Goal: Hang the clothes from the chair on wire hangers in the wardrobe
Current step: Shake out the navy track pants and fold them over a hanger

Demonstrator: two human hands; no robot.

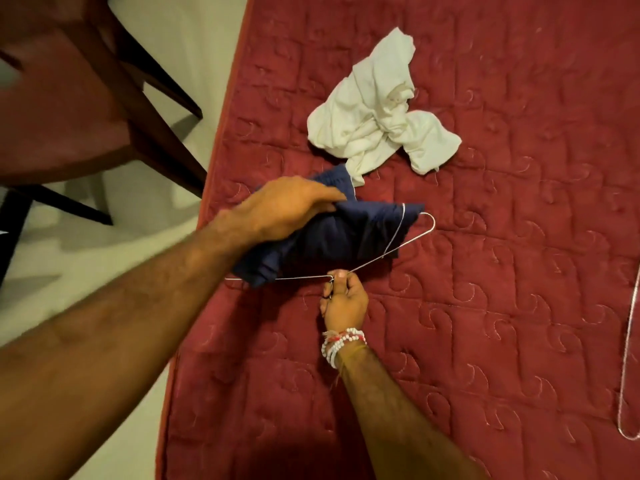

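A navy blue garment [349,237] lies bunched on the red quilted mattress [485,271], with a wire hanger [391,249] threaded through it. My left hand [284,206] grips the garment's upper left part. My right hand [343,299], with beaded bracelets on its wrist, pinches the hanger at its neck by the hook. A crumpled white garment [377,112] lies on the mattress above the blue one, its lower tip touching it.
A second wire hanger [632,358] lies at the mattress's right edge of view. A dark wooden chair [69,109] with a red seat stands on the pale floor [194,46] to the left of the mattress.
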